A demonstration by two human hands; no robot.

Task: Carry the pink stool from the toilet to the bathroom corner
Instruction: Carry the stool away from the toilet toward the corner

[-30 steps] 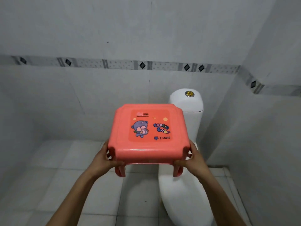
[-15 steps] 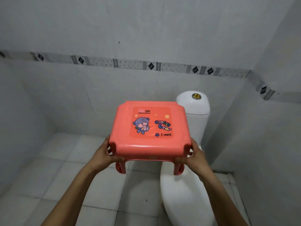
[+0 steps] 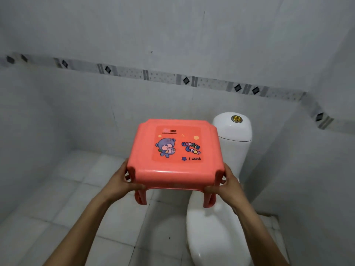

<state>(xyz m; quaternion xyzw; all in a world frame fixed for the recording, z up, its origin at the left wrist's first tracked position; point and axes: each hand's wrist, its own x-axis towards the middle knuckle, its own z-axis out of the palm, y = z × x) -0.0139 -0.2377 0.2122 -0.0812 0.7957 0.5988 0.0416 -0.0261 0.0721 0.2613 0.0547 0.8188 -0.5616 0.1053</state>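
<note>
The pink stool (image 3: 175,150) hangs upright in the air in front of me, a cartoon bear sticker on its seat. My left hand (image 3: 120,182) grips its left edge and my right hand (image 3: 228,186) grips its right edge. The white toilet (image 3: 213,235) stands below and to the right, its tank (image 3: 235,139) partly behind the stool. The stool is over the floor at the toilet's left side. The bathroom corner (image 3: 63,150) lies to the far left, where two tiled walls meet the floor.
White floor tiles (image 3: 63,204) spread out on the left. Grey tiled walls with a patterned border strip (image 3: 146,74) enclose the back, left and right sides. The right wall stands close beside the toilet.
The view has swung left, so the toilet sits further right in the frame and more of the left floor and wall shows. The stool stays held in both hands.
</note>
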